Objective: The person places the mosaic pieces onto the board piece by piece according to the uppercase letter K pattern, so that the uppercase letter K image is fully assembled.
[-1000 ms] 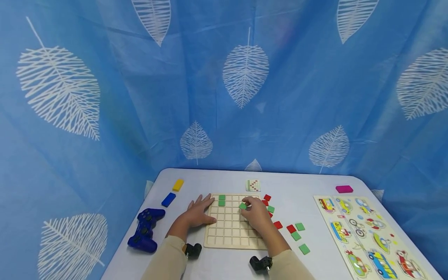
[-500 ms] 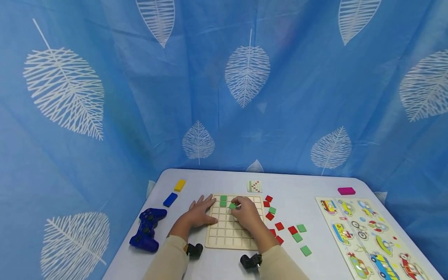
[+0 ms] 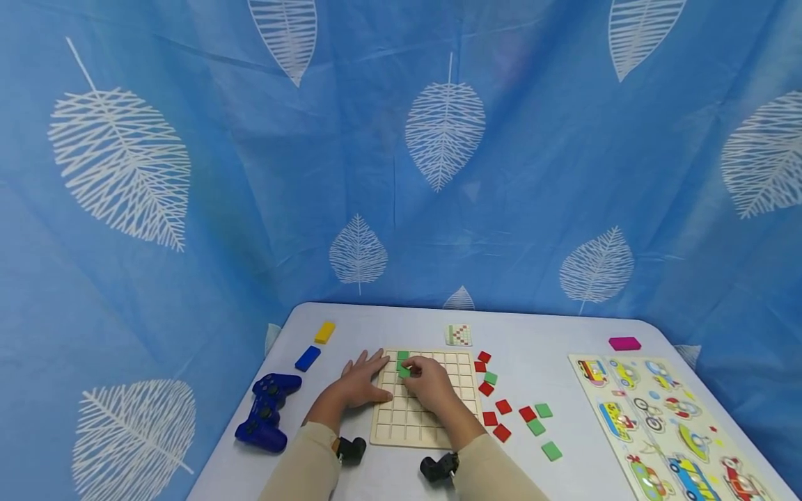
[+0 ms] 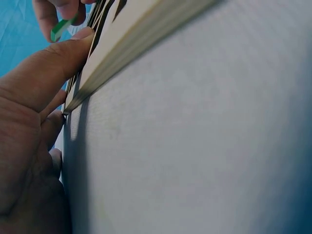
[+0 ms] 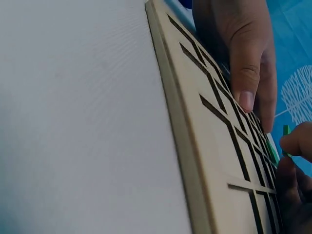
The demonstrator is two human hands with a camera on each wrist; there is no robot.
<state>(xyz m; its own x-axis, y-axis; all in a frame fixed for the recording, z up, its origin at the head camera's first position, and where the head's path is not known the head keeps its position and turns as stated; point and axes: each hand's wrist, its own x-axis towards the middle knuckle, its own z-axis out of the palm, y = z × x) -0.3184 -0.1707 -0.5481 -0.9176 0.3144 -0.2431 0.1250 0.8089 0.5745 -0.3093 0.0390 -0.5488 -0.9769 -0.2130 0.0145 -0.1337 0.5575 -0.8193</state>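
Observation:
My right hand (image 3: 432, 385) pinches a green square tile (image 3: 404, 373) between thumb and fingertips, close over the upper left of a wooden grid board (image 3: 410, 433). Another green tile (image 3: 403, 355) lies in a cell of the top row; what is just below it is partly covered by the held tile. In the left wrist view the held tile (image 4: 59, 30) is tilted, its edge showing. My left hand (image 3: 360, 384) rests along the board's left edge, fingers spread, with the thumb (image 5: 246, 100) on the board's face.
Several loose red tiles (image 3: 503, 406) and green tiles (image 3: 551, 451) lie right of the board. A pattern card (image 3: 459, 335) sits behind it. On the left are a blue game controller (image 3: 266, 410), a blue block (image 3: 308, 358) and a yellow block (image 3: 324, 332). A vehicle puzzle (image 3: 658, 403) lies far right.
My right hand has carried the green tile leftward across the board to the column of green tiles. The left hand stays at the board's edge; the head view has shifted slightly.

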